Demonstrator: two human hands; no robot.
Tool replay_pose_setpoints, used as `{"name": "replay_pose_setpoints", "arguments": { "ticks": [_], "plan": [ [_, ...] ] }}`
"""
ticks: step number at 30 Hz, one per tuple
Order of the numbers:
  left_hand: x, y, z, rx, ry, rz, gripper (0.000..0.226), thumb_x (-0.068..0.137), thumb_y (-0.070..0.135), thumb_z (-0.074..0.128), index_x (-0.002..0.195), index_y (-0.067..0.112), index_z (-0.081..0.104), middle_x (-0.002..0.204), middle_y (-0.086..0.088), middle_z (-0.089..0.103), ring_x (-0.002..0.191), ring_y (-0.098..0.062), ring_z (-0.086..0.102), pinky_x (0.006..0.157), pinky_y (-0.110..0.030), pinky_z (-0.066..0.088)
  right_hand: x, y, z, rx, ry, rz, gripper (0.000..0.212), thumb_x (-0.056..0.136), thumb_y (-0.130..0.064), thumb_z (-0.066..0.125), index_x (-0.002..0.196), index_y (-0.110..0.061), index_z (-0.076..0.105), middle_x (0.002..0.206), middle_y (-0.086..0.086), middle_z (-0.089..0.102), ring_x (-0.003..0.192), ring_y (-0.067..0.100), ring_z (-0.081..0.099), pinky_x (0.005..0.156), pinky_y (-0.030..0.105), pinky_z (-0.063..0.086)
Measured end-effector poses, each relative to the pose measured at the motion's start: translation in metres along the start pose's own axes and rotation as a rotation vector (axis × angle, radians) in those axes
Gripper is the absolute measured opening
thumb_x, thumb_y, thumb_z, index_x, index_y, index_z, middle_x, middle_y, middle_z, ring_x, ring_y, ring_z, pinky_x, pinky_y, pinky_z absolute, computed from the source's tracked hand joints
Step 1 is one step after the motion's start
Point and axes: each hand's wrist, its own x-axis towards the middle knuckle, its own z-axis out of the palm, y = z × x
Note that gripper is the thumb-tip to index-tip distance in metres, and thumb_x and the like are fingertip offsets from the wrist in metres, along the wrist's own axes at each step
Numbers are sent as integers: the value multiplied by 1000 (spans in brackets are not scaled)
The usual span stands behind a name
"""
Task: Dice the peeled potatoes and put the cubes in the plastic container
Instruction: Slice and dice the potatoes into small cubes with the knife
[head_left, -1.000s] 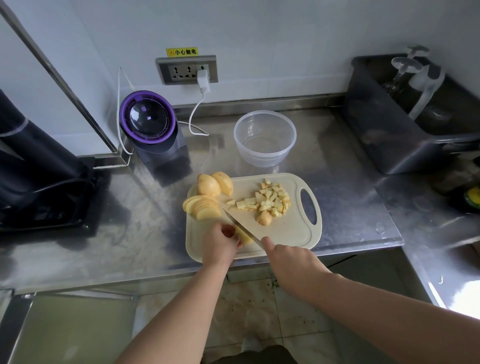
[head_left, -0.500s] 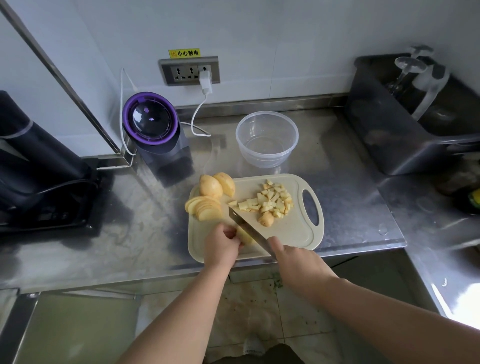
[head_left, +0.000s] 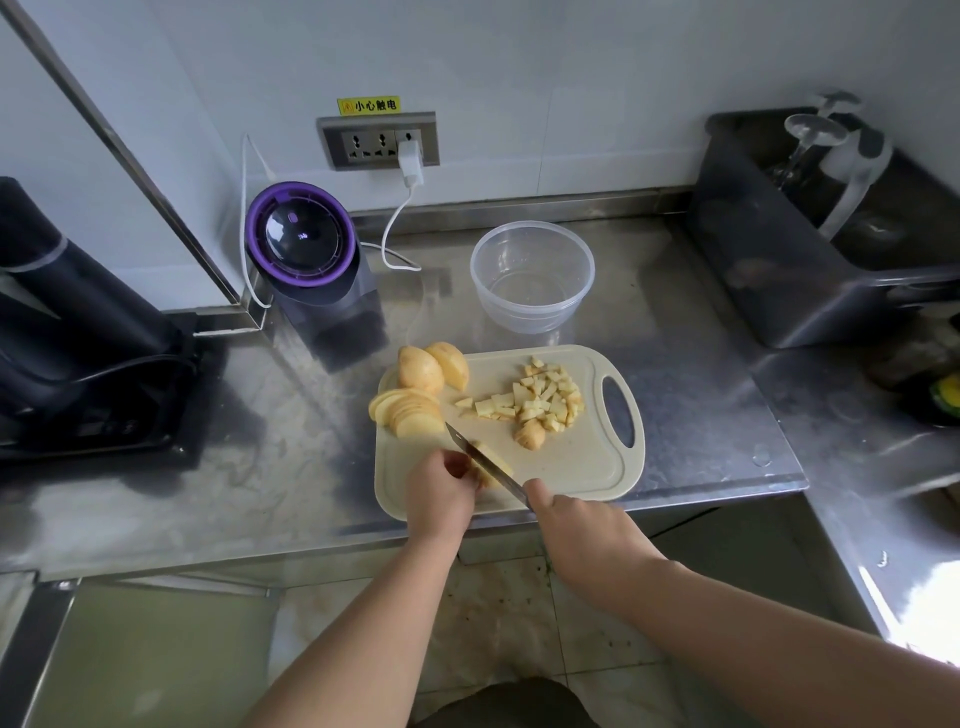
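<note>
Two potato halves (head_left: 420, 370), one container (head_left: 535, 312), one knife (head_left: 485, 464) on one piece (head_left: 500, 459).

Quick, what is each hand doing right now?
Left hand: fingers curled on a potato piece.
Right hand: gripping the knife.

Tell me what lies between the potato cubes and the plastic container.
Head view: only the far edge of the cutting board and a narrow strip of bare steel counter lie between the potato cubes and the plastic container.
</note>
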Motion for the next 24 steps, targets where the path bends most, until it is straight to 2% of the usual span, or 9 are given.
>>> {"name": "replay_pose_setpoints", "arguments": {
  "ticks": [6,9,11,14,16,20,22,24],
  "plan": [
    [2,-1,1,17,13,0,4,89,12,65,90,16,65,88,1,67,90,-22,66,85,-43,55,4,-1,2,-41,-17,0,56,96,0,44,142,-18,18,74,-1,42,59,11,44,46,20,31],
    [2,0,0,56,28,15,12,90,10,63,101,12,67,91,3,66,91,-19,64,86,-36,53,6,1,7,-53,-39,17,56,95,1,43,141,-18,19,75,0,46,64,14,50,47,22,34],
    [2,0,0,64,32,22,13,90,9,62,102,11,67,89,4,63,89,-17,61,84,-31,50,7,1,6,-42,-48,26,55,95,2,42,140,-18,20,76,1,48,64,15,50,47,23,35],
    [1,1,0,62,24,23,10,90,9,62,99,13,66,90,3,65,89,-18,63,84,-32,52,6,4,3,17,-71,33,50,95,1,40,137,-20,24,76,1,48,61,12,46,48,22,34],
    [3,0,0,73,18,24,9,91,11,62,99,13,66,94,-1,68,90,-20,65,84,-33,53,1,8,-1,60,-38,30,46,95,-1,41,133,-23,26,80,3,52,66,15,52,51,23,38],
    [7,-4,-4,98,-30,8,14,93,14,61,106,13,64,97,-3,70,85,-17,68,81,-35,57,-4,17,-12,69,93,-4,35,98,-10,37,130,-22,26,84,5,58,69,25,57,58,33,41],
    [10,-1,-13,263,-46,123,17,93,14,60,109,16,61,109,0,66,93,-14,63,84,-31,54,-3,24,-19,60,154,7,34,101,-13,33,132,-22,24,82,3,56,66,26,55,58,35,42],
    [14,7,-25,576,-127,396,31,92,13,58,122,19,56,129,4,53,106,-14,57,88,-30,51,-1,33,-24,71,217,45,36,101,-14,32,136,-20,24,78,1,53,64,25,55,56,32,43]
  ]
}}
